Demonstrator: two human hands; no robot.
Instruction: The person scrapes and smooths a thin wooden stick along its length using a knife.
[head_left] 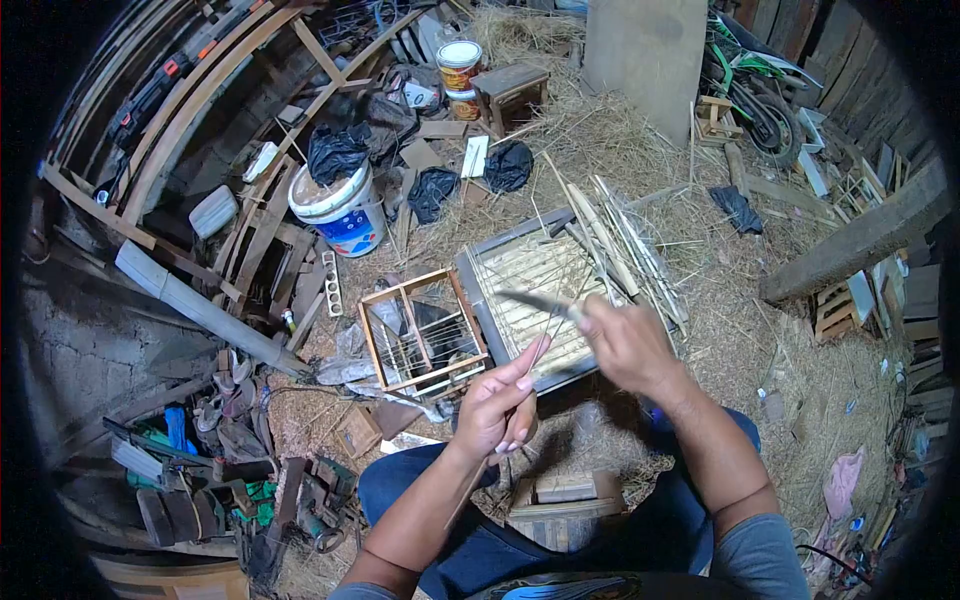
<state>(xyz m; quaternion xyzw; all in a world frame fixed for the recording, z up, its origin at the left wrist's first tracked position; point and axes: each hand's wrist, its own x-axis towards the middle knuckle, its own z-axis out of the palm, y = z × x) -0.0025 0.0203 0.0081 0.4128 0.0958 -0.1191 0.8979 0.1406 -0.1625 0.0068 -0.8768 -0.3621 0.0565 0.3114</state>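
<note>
My left hand (496,408) is closed on a thin stick (537,352), which runs from above the fingers down along my forearm. In my right hand (628,345) a knife is gripped, its dark blade (532,300) pointing left, just above the stick's upper end. Whether blade and stick touch I cannot tell. Below the hands a framed slatted panel (500,332) lies on the floor, with several split bamboo strips (608,240) across its right side. Left of it stands a small wooden cage frame (376,345) with thin bars.
A white and blue bucket (350,225) with a black bag on it stands at the upper left. Behind are a wooden stool (512,88) and a paint can (459,62). A timber post (850,245) slants in from the right; straw and shavings (740,330) cover the floor.
</note>
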